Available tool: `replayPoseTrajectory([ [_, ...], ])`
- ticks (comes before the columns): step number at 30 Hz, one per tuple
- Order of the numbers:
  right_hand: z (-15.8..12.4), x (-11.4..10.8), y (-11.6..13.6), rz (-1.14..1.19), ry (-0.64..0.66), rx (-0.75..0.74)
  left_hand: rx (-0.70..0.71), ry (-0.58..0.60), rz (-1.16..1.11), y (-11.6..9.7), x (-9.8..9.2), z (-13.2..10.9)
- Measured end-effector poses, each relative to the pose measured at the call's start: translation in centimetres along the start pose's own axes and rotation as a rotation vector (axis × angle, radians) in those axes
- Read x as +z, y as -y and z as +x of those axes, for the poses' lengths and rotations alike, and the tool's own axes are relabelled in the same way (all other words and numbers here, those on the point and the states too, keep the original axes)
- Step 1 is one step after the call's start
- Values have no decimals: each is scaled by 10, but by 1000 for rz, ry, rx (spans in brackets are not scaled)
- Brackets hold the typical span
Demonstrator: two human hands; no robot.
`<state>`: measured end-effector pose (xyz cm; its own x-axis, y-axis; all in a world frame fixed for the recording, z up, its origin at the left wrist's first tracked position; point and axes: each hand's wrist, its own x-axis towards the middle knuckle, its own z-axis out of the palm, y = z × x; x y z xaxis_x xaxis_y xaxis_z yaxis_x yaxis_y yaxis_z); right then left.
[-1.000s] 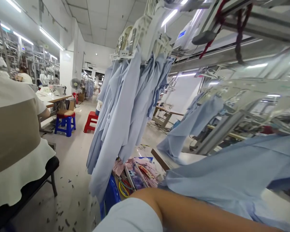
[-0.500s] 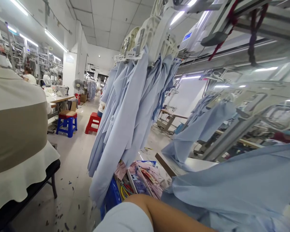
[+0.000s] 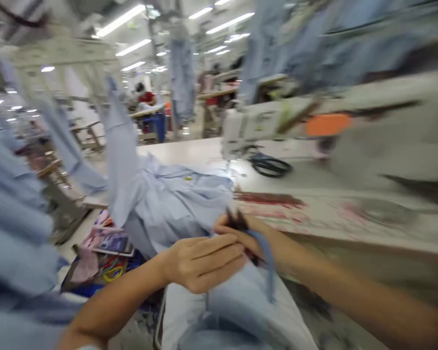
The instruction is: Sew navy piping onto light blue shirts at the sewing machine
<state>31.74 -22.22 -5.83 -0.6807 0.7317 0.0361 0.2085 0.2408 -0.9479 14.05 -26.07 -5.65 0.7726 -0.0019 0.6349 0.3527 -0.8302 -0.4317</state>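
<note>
Pale-blue fabric strip point(image 3: 268, 267): long axis vertical, hanging toward 6 o'clock | right hand point(image 3: 253, 240): fingers pinching strip, dark blurred object point(image 3: 237, 221) | left hand point(image 3: 204, 265): fingers curled, grasp unclear

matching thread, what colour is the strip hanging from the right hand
Mid blue fabric strip, best seen in head view

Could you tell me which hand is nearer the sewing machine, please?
Right hand; it lies below the sewing machine, across the tabletop. The left hand is farther, lower in view beside it.
</note>
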Motion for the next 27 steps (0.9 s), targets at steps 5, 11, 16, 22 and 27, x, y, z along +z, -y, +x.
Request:
replayPoseTrajectory([
  [5,-9,-67,-37,86,-98,213,-26,54,-274,36,14,6],
  [11,35,-129,-63,-819,-509,-16,-73,52,-286,127,45,1],
  [16,96,-147,-78,-1079,-367,107,73,49,-254,176,91,5],
  [22,112,-164,-83,-990,-501,167,357,71,-210,190,166,27],
  [27,110,-172,-96,-829,-505,59,363,178,-142,203,207,19],
])
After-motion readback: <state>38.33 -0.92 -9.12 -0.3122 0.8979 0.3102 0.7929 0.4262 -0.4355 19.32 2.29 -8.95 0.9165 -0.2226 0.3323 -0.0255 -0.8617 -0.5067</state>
